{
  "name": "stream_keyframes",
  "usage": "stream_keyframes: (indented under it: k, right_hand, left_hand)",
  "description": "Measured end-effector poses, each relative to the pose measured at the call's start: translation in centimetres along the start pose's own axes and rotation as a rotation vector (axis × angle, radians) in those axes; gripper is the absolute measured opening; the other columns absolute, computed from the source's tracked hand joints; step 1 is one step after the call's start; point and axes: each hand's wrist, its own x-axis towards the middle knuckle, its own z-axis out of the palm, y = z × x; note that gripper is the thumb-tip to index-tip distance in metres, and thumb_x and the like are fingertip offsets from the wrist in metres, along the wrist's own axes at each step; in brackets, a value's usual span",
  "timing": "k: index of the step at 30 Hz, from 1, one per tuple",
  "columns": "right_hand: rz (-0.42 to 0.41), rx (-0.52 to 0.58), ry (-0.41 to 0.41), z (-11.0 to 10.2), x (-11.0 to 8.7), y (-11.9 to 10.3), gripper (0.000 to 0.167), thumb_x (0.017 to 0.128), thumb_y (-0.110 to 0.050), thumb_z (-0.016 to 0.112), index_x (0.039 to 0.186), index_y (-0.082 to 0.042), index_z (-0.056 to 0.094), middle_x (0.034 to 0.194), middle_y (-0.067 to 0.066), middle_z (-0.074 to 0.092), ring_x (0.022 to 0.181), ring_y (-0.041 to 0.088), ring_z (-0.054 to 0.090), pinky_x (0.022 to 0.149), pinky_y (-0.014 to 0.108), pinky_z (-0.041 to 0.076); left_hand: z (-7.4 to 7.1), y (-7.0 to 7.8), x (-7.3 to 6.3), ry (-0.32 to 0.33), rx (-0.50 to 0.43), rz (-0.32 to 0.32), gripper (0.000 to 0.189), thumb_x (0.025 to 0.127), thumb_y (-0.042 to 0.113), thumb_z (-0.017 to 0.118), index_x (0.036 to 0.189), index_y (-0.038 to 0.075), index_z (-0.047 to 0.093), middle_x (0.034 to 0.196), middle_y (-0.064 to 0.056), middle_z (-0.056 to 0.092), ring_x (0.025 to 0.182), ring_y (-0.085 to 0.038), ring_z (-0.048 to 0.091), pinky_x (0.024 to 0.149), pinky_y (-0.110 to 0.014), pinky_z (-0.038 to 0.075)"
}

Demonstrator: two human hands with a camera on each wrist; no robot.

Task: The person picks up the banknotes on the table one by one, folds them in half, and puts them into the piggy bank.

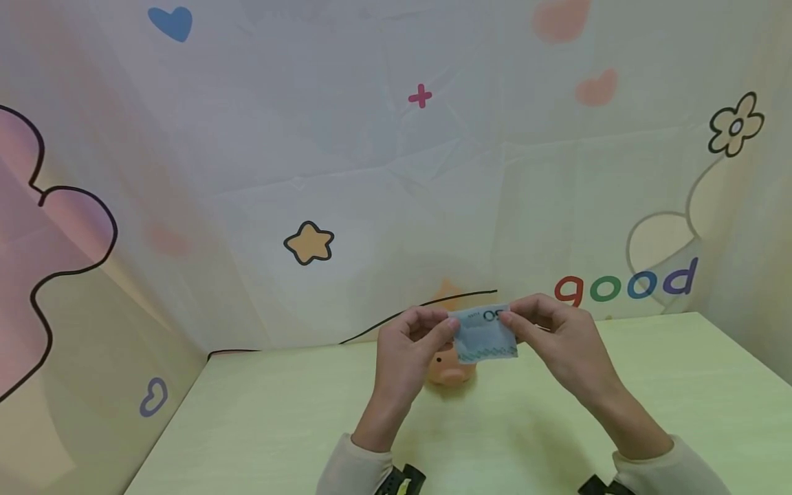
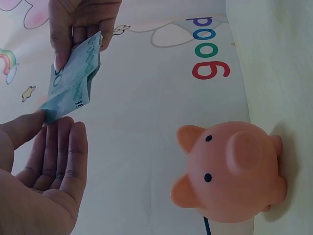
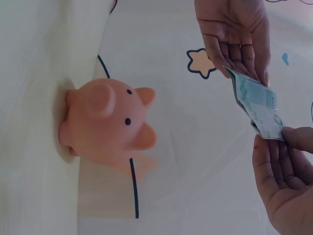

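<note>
A folded, pale blue-green banknote (image 1: 485,337) is stretched between both hands in the air. My left hand (image 1: 405,357) pinches one end of it between thumb and fingers. The opposite end is pinched by my right hand (image 1: 566,347), next to the printed "50". In the left wrist view the banknote (image 2: 73,81) shows folded layers that gape a little along one side. Behind the note stands an orange-pink piggy bank (image 2: 234,171) on the table, its snout facing me. From the head view the note and left hand cover much of the piggy bank (image 1: 454,375).
The pale green table (image 1: 278,412) runs back to a white cloth backdrop (image 1: 371,206) with printed hearts, a star (image 1: 309,243) and the word "good". Another cloth panel (image 1: 80,330) borders the left side. Both wrists carry dark straps below light sleeves.
</note>
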Motion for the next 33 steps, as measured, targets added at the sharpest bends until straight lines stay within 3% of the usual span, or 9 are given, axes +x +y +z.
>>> stream_keyframes:
  k: [12,24,33]
  right_hand:
    - [0.026,-0.001,-0.015,-0.06,-0.13,-0.16,0.020,0.103,-0.019,0.074,0.114,-0.001,0.075,0.102,0.009,0.077,0.084,0.017,0.075,0.078,0.022,0.059]
    - [-0.008,-0.018,-0.006,-0.16,-0.11,-0.08,0.018,0.103,-0.017,0.074,0.114,-0.003,0.076,0.100,0.007,0.077,0.082,0.014,0.075,0.076,0.022,0.059]
    - [-0.015,-0.008,0.006,-0.17,-0.10,-0.01,0.018,0.103,-0.018,0.074,0.110,-0.001,0.076,0.099,0.008,0.076,0.082,0.016,0.074,0.074,0.022,0.059]
  left_hand:
    - [0.08,0.14,-0.10,0.022,0.022,0.020,0.016,0.094,0.009,0.083,0.101,-0.003,0.075,0.091,-0.009,0.074,0.078,-0.022,0.072,0.076,-0.034,0.065]
    - [0.14,0.12,-0.05,0.001,0.040,0.044,0.011,0.096,0.004,0.079,0.098,-0.005,0.073,0.087,-0.010,0.071,0.082,-0.039,0.072,0.072,-0.025,0.063]
    - [0.37,-0.13,-0.19,-0.028,0.043,0.022,0.017,0.093,0.010,0.084,0.100,-0.001,0.074,0.090,-0.006,0.072,0.080,-0.016,0.068,0.070,-0.023,0.059]
